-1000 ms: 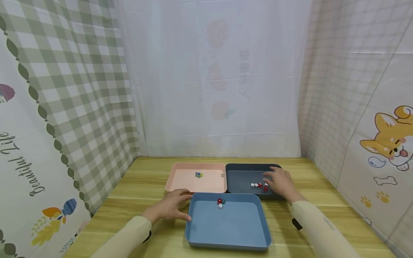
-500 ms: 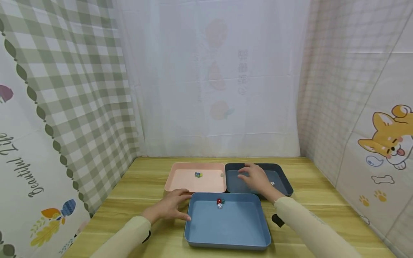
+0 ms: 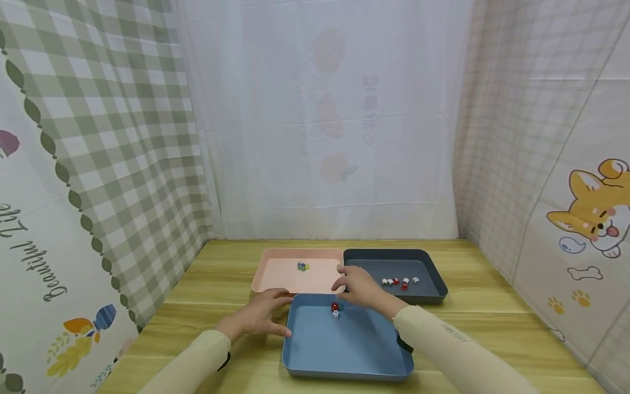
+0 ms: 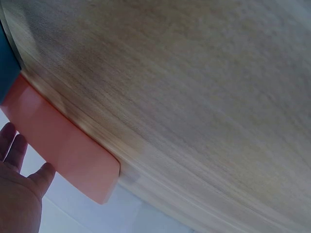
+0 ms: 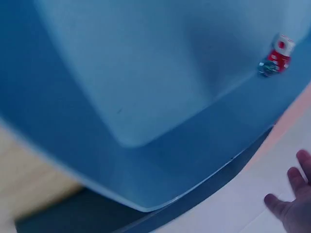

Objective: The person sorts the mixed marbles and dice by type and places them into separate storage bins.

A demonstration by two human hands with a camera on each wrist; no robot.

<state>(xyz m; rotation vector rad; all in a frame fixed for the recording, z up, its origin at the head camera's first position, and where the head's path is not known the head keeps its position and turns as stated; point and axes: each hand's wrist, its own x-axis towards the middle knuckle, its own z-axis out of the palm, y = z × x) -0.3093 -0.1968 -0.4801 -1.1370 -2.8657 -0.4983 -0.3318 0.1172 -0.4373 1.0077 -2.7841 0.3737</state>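
Observation:
My left hand (image 3: 261,316) rests at the left edge of the blue tray (image 3: 354,350), with thumb and fingers spread. Inside that tray, near its far side, lie a red die (image 3: 334,307), a white die (image 3: 336,314) and a small teal bead (image 5: 267,68). Over the far rim of the blue tray hovers my right hand (image 3: 363,287), its fingertips by the corner of the pink tray (image 3: 280,282). In the right wrist view the right hand's fingers are apart and nothing shows between them. Small blue, green and yellow beads (image 3: 303,266) sit in the pink tray.
A dark navy tray (image 3: 435,273) stands to the right of the pink one, holding several white and red dice (image 3: 396,281). All three trays are on a wood-grain table (image 3: 197,290). Cloth curtains (image 3: 320,126) hang behind and at both sides.
My right hand has moved left from over the navy tray to the far edge of the blue tray, uncovering the dice there. The left hand has stayed put.

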